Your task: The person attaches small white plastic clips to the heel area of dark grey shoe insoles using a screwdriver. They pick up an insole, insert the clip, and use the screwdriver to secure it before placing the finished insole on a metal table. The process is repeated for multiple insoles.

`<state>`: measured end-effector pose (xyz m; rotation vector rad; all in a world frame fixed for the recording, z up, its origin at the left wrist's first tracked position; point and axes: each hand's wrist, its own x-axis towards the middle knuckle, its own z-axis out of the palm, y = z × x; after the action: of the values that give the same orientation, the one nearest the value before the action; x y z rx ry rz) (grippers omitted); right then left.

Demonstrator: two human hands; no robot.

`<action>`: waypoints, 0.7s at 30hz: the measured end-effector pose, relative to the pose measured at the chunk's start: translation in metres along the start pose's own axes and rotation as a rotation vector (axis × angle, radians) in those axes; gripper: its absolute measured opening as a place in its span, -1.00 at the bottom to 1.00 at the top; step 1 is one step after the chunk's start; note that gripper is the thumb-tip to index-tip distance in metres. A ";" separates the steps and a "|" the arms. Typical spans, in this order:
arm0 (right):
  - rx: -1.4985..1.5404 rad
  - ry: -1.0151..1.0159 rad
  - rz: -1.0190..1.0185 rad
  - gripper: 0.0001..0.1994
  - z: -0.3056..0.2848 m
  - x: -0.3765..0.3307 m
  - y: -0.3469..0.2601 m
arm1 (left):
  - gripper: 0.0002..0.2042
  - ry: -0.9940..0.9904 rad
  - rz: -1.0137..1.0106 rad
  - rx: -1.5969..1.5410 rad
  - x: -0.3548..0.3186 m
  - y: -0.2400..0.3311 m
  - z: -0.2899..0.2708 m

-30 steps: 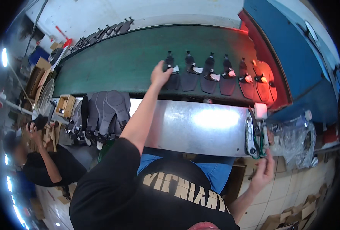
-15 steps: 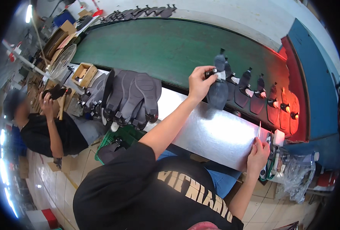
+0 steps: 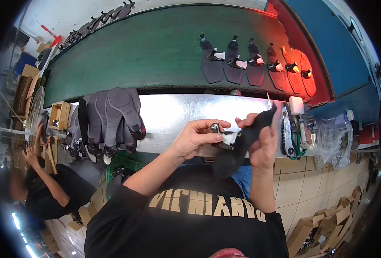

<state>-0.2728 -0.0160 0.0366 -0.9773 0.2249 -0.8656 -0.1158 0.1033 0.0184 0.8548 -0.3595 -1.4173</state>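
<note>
A dark sole-shaped piece (image 3: 233, 152) with a shiny black fitting and a white patch is held in front of my chest. My left hand (image 3: 191, 138) pinches it by the fitting between thumb and fingers. My right hand (image 3: 263, 148) grips its upper end, fingers bent round it. A thin pointed tool (image 3: 268, 101) sticks up just beyond my right fingers; whether that hand also holds it I cannot tell. Across the green belt (image 3: 134, 47), several similar soles (image 3: 233, 60) lie in a row, each with a black fitting and pale patch.
Grey soles (image 3: 113, 114) are piled on the metal table (image 3: 173, 112), beside a wooden box (image 3: 59, 115). A utility knife (image 3: 289, 137), white block (image 3: 296, 104) and plastic bag (image 3: 332, 137) lie on the right. A green basket (image 3: 121, 165) stands below. Another person (image 3: 61, 189) works at left.
My left hand has brought the sole from the belt's edge back to my chest. My right hand has come over and taken its other end. The view has turned.
</note>
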 end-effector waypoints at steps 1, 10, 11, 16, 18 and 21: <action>0.017 0.029 0.006 -0.64 -0.004 -0.003 -0.001 | -0.79 0.018 0.083 0.026 -0.001 -0.003 -0.004; 0.165 0.056 0.514 -0.69 -0.005 -0.056 0.019 | -0.76 0.154 0.180 0.115 -0.018 -0.012 -0.026; 0.104 0.048 0.479 -0.69 -0.007 -0.058 0.018 | -0.78 0.158 0.171 0.115 -0.020 -0.012 -0.026; -0.520 -0.064 0.085 -0.70 -0.001 -0.046 -0.005 | -0.80 0.173 0.138 0.141 -0.025 -0.005 -0.018; -0.730 -0.105 -0.006 -0.70 -0.001 -0.046 -0.009 | -0.82 0.097 0.182 0.138 -0.026 -0.009 -0.027; -0.864 -0.118 0.003 -0.61 0.011 -0.049 -0.010 | -0.78 0.116 0.173 0.104 -0.029 -0.013 -0.031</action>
<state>-0.3044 0.0235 0.0410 -1.8227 0.5212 -0.7003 -0.1083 0.1406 -0.0034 0.9632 -0.4115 -1.1916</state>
